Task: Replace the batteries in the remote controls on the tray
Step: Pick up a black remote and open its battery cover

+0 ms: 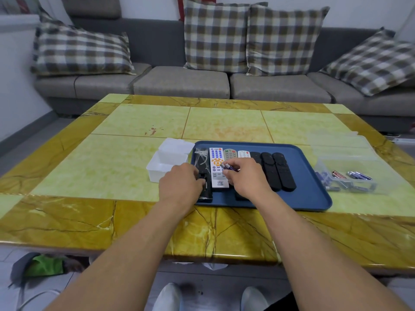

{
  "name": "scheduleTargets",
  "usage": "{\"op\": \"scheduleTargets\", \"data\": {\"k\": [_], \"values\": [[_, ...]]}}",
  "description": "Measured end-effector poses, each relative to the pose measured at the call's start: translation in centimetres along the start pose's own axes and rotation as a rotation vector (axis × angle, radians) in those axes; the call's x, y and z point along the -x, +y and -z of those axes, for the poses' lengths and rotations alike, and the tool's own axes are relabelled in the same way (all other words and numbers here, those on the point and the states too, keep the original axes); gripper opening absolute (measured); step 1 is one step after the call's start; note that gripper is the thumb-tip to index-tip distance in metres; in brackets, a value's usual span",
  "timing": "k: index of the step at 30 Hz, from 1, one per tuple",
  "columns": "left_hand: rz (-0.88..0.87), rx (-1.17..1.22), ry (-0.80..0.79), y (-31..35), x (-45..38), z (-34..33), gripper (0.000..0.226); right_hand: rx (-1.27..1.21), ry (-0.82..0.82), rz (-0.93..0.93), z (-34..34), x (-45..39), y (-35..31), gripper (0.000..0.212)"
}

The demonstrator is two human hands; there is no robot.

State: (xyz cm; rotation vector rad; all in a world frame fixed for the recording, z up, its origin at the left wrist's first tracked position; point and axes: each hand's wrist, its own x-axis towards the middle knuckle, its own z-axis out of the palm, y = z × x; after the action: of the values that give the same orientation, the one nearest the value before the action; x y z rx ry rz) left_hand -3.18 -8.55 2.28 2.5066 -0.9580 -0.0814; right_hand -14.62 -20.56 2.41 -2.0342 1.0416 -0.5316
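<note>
On the blue tray, seen from the head camera, the only view, a row of remotes lies side by side. At the tray's left edge is a black remote lying back-up, its upper part under crinkled clear wrap. The left hand rests over its lower half with fingers curled down onto it, seemingly at the battery bay, though the hand hides whether the bay is open or the cover off. Just to the right on the tray lies a white remote with orange keys, and over it the right hand pinches batteries, purple-banded, between thumb and fingertips; they look like a pair, but I cannot tell for sure. Further right on the tray are a grey remote, a small white remote and three black remotes.

Off the tray's right edge stands a clear box of loose batteries; off its left edge, white tubs.

Risks, as I judge them: held together in one pinch, a cell could slip and roll among the remotes. With the bay hidden under the left hand, a cell could go in the wrong way round. The loose wrap could catch in the bay or under the cover. Used and fresh cells could be mixed up if set down on the tray.
</note>
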Motion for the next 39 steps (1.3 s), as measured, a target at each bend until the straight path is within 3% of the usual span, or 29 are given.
{"op": "scheduleTargets", "data": {"k": [3,6,9,12,15,19,25,32,39], "values": [[0.015,0.147,0.295,-0.9,-1.0,0.7,0.023,0.088,0.016,0.025,-0.4,0.2,-0.3,0.023],[0.118,0.501,0.497,-3.5,-2.6,0.9,0.05,0.077,0.016,0.036,-0.8,0.3,-0.5,0.017],[0.322,0.646,0.367,-6.0,-3.5,0.3,0.059,0.062,-0.019,0.06,-1.5,0.5,-0.9,0.02],[0.428,0.762,0.266,-7.0,-3.4,-0.2,0.046,0.019,-0.038,0.105,-2.4,0.2,-2.0,0.02],[0.398,0.768,0.289,-7.4,-3.0,-0.4,0.035,0.04,-0.038,0.188,-3.9,-0.3,-4.0,0.016],[0.408,0.764,0.324,-7.7,-2.9,-0.7,0.028,0.296,-0.057,0.34,-6.8,-1.6,-6.7,0.021],[0.48,0.794,0.292,-8.3,-3.2,-0.5,0.039,0.592,-0.188,0.469,-10.8,-2.8,-9.0,0.028],[0.515,0.827,0.264,-8.9,-3.4,0.4,0.05,0.683,-0.479,0.443,-12.3,-3.3,-9.5,0.039],[0.488,0.787,0.238,-9.1,-3.2,0.7,0.046,0.673,-0.453,0.417,-12.6,-3.7,-8.9,0.043]]}}
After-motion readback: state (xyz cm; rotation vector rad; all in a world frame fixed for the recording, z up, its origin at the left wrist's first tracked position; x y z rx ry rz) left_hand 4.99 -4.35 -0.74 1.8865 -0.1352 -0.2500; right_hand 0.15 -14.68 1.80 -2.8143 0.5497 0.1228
